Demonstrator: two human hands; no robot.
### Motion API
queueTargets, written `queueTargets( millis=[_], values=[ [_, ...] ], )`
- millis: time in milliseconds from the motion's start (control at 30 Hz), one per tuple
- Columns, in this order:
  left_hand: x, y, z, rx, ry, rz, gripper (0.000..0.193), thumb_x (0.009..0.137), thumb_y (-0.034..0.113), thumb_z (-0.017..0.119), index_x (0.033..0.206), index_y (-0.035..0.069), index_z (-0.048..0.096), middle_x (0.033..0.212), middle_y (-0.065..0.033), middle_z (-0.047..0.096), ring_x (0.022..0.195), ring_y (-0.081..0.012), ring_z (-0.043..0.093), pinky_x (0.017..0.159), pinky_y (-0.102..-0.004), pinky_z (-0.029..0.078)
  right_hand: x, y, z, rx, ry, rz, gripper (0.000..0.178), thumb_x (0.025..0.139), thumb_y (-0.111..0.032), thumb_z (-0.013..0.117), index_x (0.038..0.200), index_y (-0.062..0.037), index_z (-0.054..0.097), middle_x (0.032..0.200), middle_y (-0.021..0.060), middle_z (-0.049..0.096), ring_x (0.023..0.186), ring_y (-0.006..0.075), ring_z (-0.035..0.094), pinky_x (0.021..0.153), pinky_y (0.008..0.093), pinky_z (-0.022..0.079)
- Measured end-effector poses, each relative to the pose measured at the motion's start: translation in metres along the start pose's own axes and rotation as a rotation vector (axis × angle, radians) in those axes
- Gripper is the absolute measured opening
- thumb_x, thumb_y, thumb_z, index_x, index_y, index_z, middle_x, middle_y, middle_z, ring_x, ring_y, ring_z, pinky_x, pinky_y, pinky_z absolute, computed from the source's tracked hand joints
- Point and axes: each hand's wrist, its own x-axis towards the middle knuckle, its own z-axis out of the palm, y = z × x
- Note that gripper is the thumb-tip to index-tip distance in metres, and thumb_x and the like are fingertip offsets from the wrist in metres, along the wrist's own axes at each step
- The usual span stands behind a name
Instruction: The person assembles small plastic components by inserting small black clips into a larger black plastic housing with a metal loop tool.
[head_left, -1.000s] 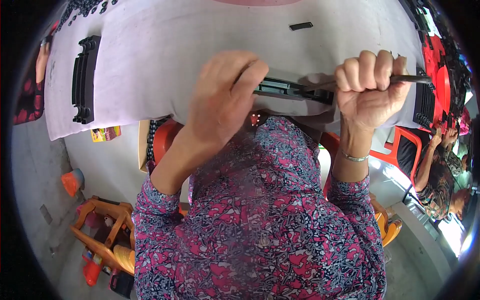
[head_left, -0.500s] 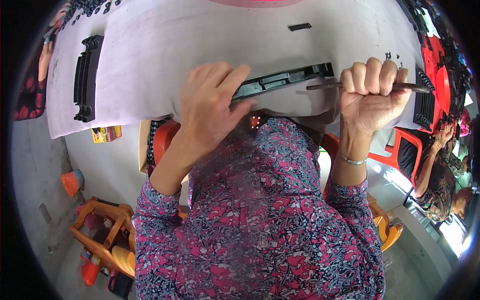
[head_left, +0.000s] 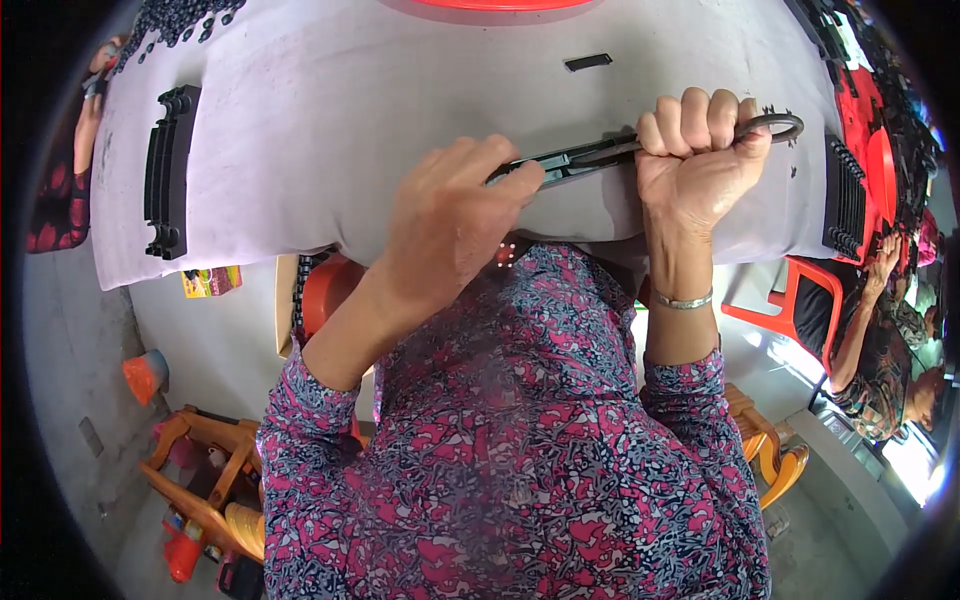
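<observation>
From where I stood, the person's patterned shirt (head_left: 520, 430), all pink, navy and grey, came nearest, with a thin bracelet (head_left: 685, 301) round the right wrist. Just past the lap, over the near side of the pale, cloth-covered worktop (head_left: 330, 130), a long, narrow black piece (head_left: 560, 166) sat between the two hands, slanting so that its right end lay farther from the body. The left hand (head_left: 445, 225) had its back turned up, thumb and fingers pinching the left end of that piece. The right hand (head_left: 700, 150) was curled into a tight fist round a dark metal tool (head_left: 612, 153), palm side showing; a rounded loop stuck out beyond the thumb, and the shaft ran along the black piece, though I couldn't tell exactly where its tip touched.

Off to the left, well apart from the hands, lay a ribbed black part (head_left: 168, 180), and near the right edge sat a set of similar black parts (head_left: 846, 200). Farther across was a short black strip (head_left: 587, 62), then small dark pellets (head_left: 185, 18) heaped in the far left corner, and a red round object (head_left: 505, 3) at the far side, only partly in view
</observation>
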Motion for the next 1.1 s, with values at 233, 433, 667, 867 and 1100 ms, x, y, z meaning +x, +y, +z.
queueTargets(
  millis=[233, 433, 667, 867, 1100],
  values=[
    [0.003, 0.002, 0.006, -0.025, 0.091, -0.015, 0.024, 0.076, 0.010, 0.073, 0.099, 0.008, 0.066, 0.094, -0.0057, 0.061, 0.082, -0.0270, 0.059, 0.069, -0.0386, 0.048, 0.002, 0.008, 0.001, -0.081, 0.067, -0.021, 0.041, 0.093, -0.042, 0.041, 0.065, -0.0148, 0.027, 0.058, -0.0025, 0.017, 0.051, 0.0123, 0.014, 0.046, 0.0289, 0.013],
    [-0.001, 0.000, 0.010, 0.004, 0.119, -0.004, 0.024, 0.076, 0.010, 0.072, 0.100, 0.009, 0.067, 0.095, -0.0048, 0.061, 0.080, -0.0256, 0.058, 0.067, -0.0380, 0.048, 0.006, 0.010, 0.002, -0.073, 0.060, -0.038, 0.040, 0.095, -0.041, 0.038, 0.066, -0.0149, 0.026, 0.058, -0.0023, 0.017, 0.051, 0.0125, 0.013, 0.047, 0.0290, 0.013],
    [-0.001, 0.000, 0.011, 0.011, 0.099, -0.006, 0.025, 0.077, 0.011, 0.072, 0.102, 0.010, 0.066, 0.095, -0.0039, 0.061, 0.079, -0.0251, 0.058, 0.067, -0.0376, 0.048, 0.008, 0.008, 0.005, -0.065, 0.151, -0.033, 0.039, 0.095, -0.040, 0.035, 0.066, -0.0153, 0.025, 0.058, -0.0021, 0.017, 0.051, 0.0126, 0.013, 0.046, 0.0291, 0.012],
    [-0.001, -0.002, 0.011, -0.003, 0.124, 0.031, 0.027, 0.077, 0.011, 0.072, 0.103, 0.010, 0.066, 0.096, -0.0045, 0.062, 0.081, -0.0251, 0.058, 0.067, -0.0372, 0.048, 0.010, 0.009, 0.011, -0.121, 0.219, -0.074, 0.036, 0.094, -0.036, 0.034, 0.066, -0.0153, 0.025, 0.058, -0.0020, 0.017, 0.050, 0.0124, 0.012, 0.046, 0.0289, 0.012],
    [-0.002, -0.003, 0.012, 0.002, 0.128, 0.022, 0.028, 0.075, 0.010, 0.073, 0.103, 0.009, 0.066, 0.097, -0.0044, 0.062, 0.081, -0.0247, 0.059, 0.068, -0.0367, 0.048, 0.011, 0.011, 0.012, -0.115, 0.220, -0.076, 0.035, 0.094, -0.035, 0.034, 0.067, -0.0148, 0.025, 0.058, -0.0018, 0.017, 0.051, 0.0123, 0.012, 0.046, 0.0287, 0.012]
  ],
)
